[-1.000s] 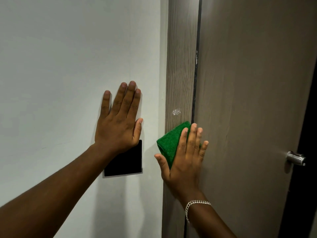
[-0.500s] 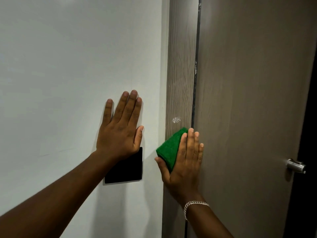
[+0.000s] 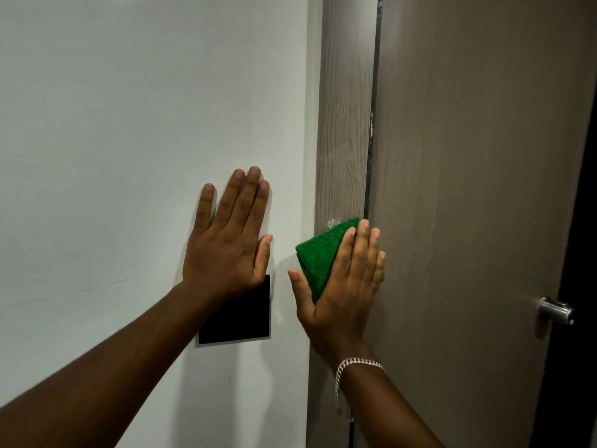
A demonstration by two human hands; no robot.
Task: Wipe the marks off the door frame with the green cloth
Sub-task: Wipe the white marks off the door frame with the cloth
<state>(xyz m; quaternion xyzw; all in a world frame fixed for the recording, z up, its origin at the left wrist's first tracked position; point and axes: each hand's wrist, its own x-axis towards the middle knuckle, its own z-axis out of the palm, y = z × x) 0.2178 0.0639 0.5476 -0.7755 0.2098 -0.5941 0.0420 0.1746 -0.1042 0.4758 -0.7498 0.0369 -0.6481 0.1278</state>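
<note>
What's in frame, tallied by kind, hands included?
Bare hands: 2, the left hand flat on the white wall, the right hand pressing the cloth
Folded green cloth: 1
Black square wall plate: 1
Silver metal door handle: 1
Silver chain bracelet: 1
Wood-grain door frame: 1
Brown door: 1
Total: 8

Green cloth (image 3: 318, 258) fuzzy, terry-like nap, matt. Door frame (image 3: 344, 124) wood-grain finish, grey-brown, matt, with a whitish smudge (image 3: 331, 223) at the cloth's top edge. Door (image 3: 468, 189) smooth, matt brown. Wall (image 3: 129, 124) smooth painted white. Wall plate (image 3: 245, 313) black, glossy. Door handle (image 3: 555, 310) brushed metal. Bracelet (image 3: 357, 365) shiny metal chain.
</note>
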